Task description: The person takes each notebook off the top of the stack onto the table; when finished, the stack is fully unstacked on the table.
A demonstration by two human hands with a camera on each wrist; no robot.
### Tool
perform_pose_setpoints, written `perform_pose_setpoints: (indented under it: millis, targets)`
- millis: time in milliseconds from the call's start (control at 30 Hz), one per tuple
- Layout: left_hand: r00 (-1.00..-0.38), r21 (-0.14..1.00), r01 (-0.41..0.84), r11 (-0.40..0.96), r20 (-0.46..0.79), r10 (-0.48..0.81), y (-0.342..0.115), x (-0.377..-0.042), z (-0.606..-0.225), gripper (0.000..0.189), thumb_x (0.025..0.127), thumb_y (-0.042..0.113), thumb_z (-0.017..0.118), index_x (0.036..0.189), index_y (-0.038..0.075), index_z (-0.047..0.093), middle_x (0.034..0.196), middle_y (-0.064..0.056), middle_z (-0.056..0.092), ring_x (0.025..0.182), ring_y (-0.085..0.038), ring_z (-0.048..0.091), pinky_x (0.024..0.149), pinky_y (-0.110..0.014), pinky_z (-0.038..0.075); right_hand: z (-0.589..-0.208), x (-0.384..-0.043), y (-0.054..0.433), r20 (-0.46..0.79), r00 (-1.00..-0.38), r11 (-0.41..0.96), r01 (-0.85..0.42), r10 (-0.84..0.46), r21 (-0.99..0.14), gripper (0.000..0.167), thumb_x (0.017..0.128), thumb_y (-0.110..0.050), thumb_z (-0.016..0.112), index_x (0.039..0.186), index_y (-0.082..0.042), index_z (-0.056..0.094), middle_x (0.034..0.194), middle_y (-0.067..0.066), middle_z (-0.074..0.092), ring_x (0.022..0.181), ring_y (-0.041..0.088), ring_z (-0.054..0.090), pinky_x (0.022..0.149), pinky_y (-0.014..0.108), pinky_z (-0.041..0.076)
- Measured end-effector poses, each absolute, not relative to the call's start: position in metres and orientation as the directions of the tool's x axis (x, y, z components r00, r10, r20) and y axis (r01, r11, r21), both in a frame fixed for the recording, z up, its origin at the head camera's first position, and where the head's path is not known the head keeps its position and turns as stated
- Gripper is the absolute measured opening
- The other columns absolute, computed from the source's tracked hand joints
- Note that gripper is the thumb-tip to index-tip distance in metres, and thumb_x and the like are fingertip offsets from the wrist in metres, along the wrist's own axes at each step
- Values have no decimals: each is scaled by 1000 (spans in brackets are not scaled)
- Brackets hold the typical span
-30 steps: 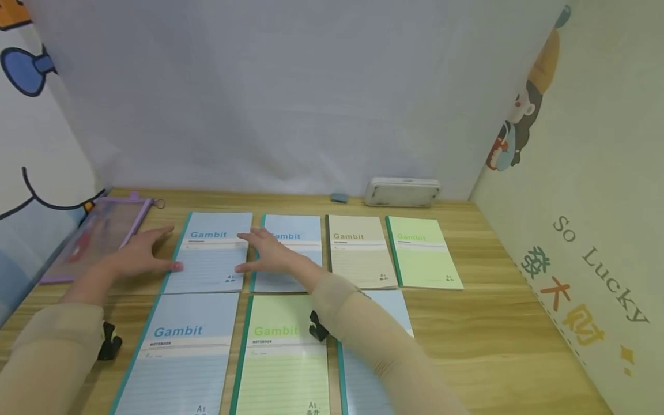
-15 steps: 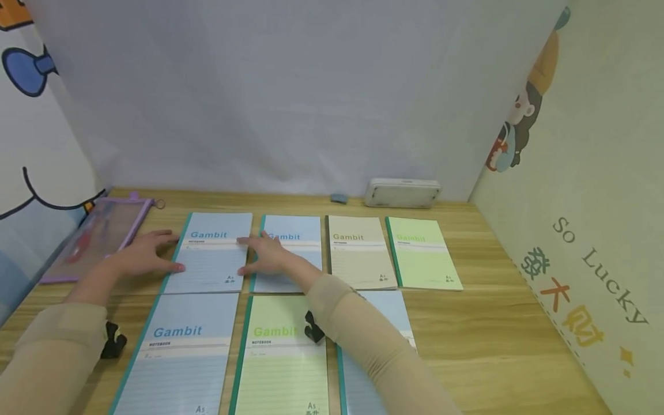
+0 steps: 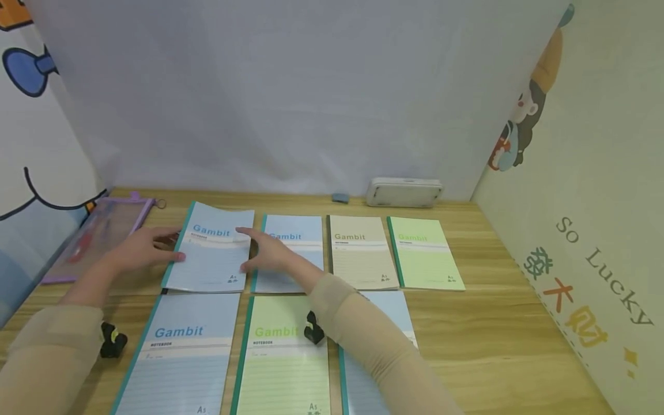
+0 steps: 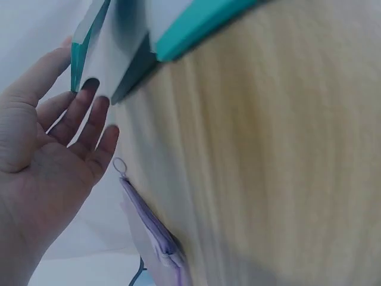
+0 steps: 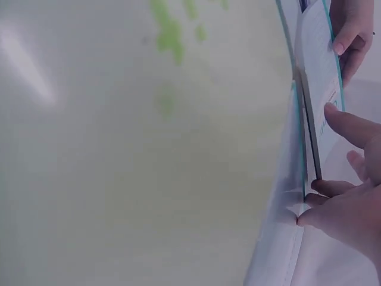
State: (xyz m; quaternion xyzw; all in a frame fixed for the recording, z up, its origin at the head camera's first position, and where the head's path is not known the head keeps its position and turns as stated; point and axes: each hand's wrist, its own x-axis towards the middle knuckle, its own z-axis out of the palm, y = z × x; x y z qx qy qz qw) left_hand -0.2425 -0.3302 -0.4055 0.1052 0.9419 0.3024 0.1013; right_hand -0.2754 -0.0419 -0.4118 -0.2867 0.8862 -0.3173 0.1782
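Note:
My left hand (image 3: pixel 137 251) holds the spine edge of a blue notebook (image 3: pixel 210 268), thumb on its cover and fingers at the spine's underside. That side is tilted up off the table. A dark spine (image 4: pixel 136 72) shows beneath it in the left wrist view. My right hand (image 3: pixel 270 253) touches the same notebook's right edge with spread fingers, index fingertip on the cover. Under the right hand and forearm lies another blue notebook (image 3: pixel 306 227), partly covered. In front are a third blue notebook (image 3: pixel 181 369) and a green one (image 3: pixel 285 374).
Further right in the back row lie a beige notebook (image 3: pixel 360 262) and a green notebook (image 3: pixel 427 262). A purple-edged zip pouch (image 3: pixel 104 230) is at the left. A white case (image 3: pixel 404 193) and a small blue-grey block (image 3: pixel 340 198) sit by the back wall. My right forearm partly covers another blue notebook (image 3: pixel 358 374).
My left hand has taken hold of the blue notebook's spine and raised that side off the table. The right hand has stayed near its right edge.

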Motion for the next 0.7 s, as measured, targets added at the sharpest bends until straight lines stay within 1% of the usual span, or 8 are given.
perform_pose_setpoints:
  millis: [67,133,267,333,400,500,633,700]
  targets:
    - [-961,599,145,787,-104,256,-328,-243,-400,86,85,43,67,146,-3,27,127,-30,52,115,-46,50,93,-57,42,-410,-276,-40,-118,-784,581,-340,-610,-740,83,82,-20,75,149,-29,28,154,0,28,139,23,32,109,42,32]
    - [-964,618,152,771,-81,255,-327,-243,-394,81,88,39,66,146,-1,27,125,-29,54,113,-43,52,93,-57,42,-406,-276,-37,-107,-793,529,-293,-600,-796,81,82,-15,75,149,-28,30,154,1,27,136,24,37,104,39,39]
    - [-962,656,166,736,-57,268,-323,-245,-384,76,91,33,63,148,2,23,127,-29,52,114,-44,51,93,-57,41,-399,-279,-31,-84,-806,473,-256,-586,-843,79,82,-11,73,148,-28,32,154,3,28,125,23,50,90,32,50]
    - [-960,679,165,715,-56,275,-321,-245,-379,79,91,33,63,150,4,19,129,-30,50,116,-45,50,93,-58,41,-397,-280,-27,-78,-820,468,-243,-567,-850,77,83,-10,73,146,-30,35,152,3,31,120,21,54,82,28,52]
    - [-961,688,157,709,-59,270,-317,-246,-374,83,90,35,63,152,8,15,131,-28,48,117,-44,50,94,-57,41,-393,-283,-23,-70,-836,458,-226,-544,-860,75,82,-9,73,145,-32,37,151,2,34,118,19,55,79,26,52]
    - [-963,703,155,694,-50,265,-308,-246,-366,91,88,35,67,153,15,7,137,-25,44,116,-41,53,92,-53,45,-388,-286,-16,-45,-858,431,-211,-512,-877,73,82,-6,73,143,-32,41,149,1,36,117,20,56,79,26,53]
    - [-966,716,164,679,-23,259,-291,-245,-355,97,85,33,70,153,23,1,145,-21,36,112,-34,58,88,-42,50,-378,-289,-3,-16,-871,414,-218,-491,-884,70,83,-5,71,142,-30,43,149,1,37,116,21,57,79,27,53]
    - [-966,724,164,670,-21,259,-283,-245,-349,98,85,35,71,153,27,0,148,-20,31,112,-33,57,88,-42,49,-373,-290,4,-12,-883,421,-212,-470,-882,69,83,-5,71,141,-31,44,143,3,44,113,20,58,78,28,53]
